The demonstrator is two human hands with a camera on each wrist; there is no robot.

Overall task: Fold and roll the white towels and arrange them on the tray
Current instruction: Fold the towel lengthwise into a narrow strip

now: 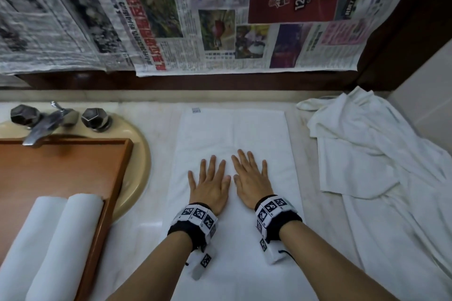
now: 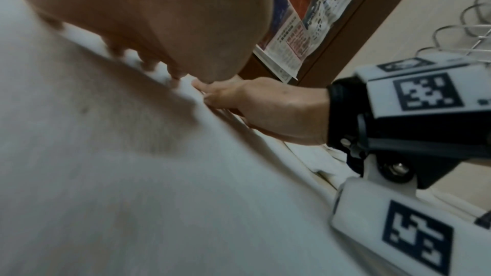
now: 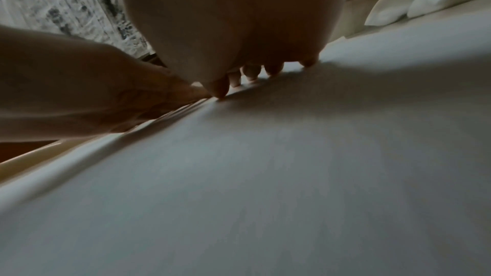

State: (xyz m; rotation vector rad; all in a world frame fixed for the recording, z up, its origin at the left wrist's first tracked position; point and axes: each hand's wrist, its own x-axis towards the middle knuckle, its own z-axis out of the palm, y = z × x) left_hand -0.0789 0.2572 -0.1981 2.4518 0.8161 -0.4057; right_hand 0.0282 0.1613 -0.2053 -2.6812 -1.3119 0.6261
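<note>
While it lies flat and lengthwise on the pale counter (image 1: pixel 151 203), the folded white towel (image 1: pixel 232 134) runs from the back ledge toward the person, its near end cut off by the bottom of the head view. A small tag (image 1: pixel 195 110) sits at its far left corner, the print too small to read. Both hands press on its middle, side by side and nearly touching: the left hand (image 1: pixel 210 183) and the right hand (image 1: pixel 250 178) lie palm down with fingers straight and spread, gripping nothing. Each wrist carries a band with black-and-white square markers (image 1: pixel 199 214). From the wrist cameras the fingertips (image 3: pixel 249 73) rest on the cloth, though palms fill most of those blurred, shadowed pictures.

To the left, a wooden tray (image 1: pixel 73 166) lies over a beige sink (image 1: pixel 139 154) and holds two rolled towels (image 1: pixel 61 239) side by side, cut off at the frame edge. A metal tap (image 1: pixel 46 122) with two faceted knobs stands behind it. To the right, a crumpled pile of white towels (image 1: pixel 381 166) spreads over the counter. Newspaper sheets (image 1: pixel 195 19) hang behind, one red advert reading "12-14 JU" and "Grand Pickleb", clipped by the frame; other print is illegible.
</note>
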